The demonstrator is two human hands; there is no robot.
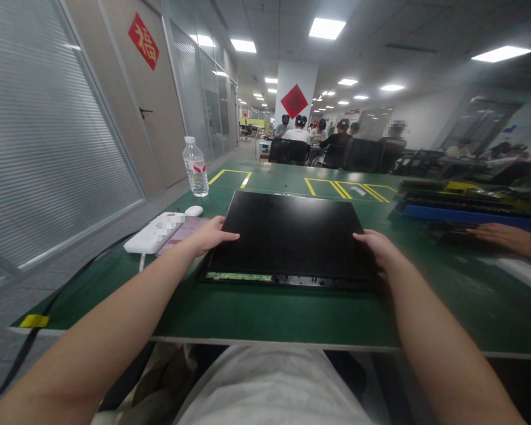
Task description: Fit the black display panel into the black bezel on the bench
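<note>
Here, two hands hold one black panel.

clear bottle, red diamond on door, black chairs

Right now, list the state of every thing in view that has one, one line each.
Black panel: dark face up, held at both sides
Left hand: gripping, thumb on top
Right hand: gripping, thumb on top
Green circuit strip: exposed at the panel's near edge
Water bottle: upright, capped
Door: looks closed
Blinds: lowered
Ceiling lights: lit
</note>
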